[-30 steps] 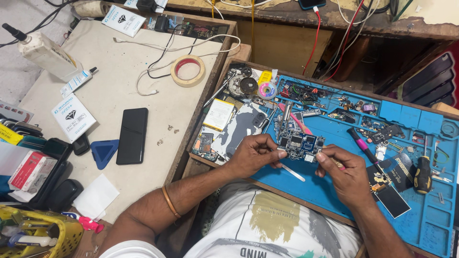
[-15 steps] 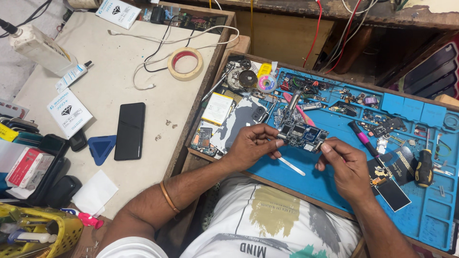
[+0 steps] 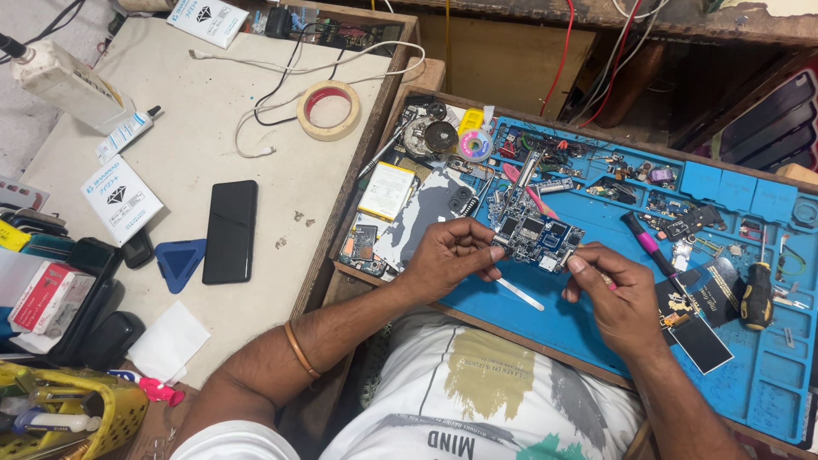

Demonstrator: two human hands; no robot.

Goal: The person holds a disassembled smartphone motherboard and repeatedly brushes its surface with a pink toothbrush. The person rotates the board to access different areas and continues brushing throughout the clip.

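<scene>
Fingers of the left hand pinch the near left edge of a small circuit board, thumb and forefinger closed on it, while the right hand closes its fingertips on the board's right end; something pinkish shows between those right fingers, too hidden to name. Both hands hold the board just above the blue work mat, which lies in a wooden tray on the worktop.

Judging by the grip, the step in hand looks like inspecting or working on the board's right edge, with the left hand steadying. Any next move would call for a firm pinch on the left and fine, light pressure on the right, since the board carries small parts.

The board's long axis runs left to right, tilted slightly so the right end sits lower in the view; its component side faces up toward the camera.

Smaller things nearby: a black phone lies face down on the worktop well to the left, a tape roll beyond it, a pink-handled tool beside the right hand, and a thin white strip lies on the mat just below the board.
</scene>
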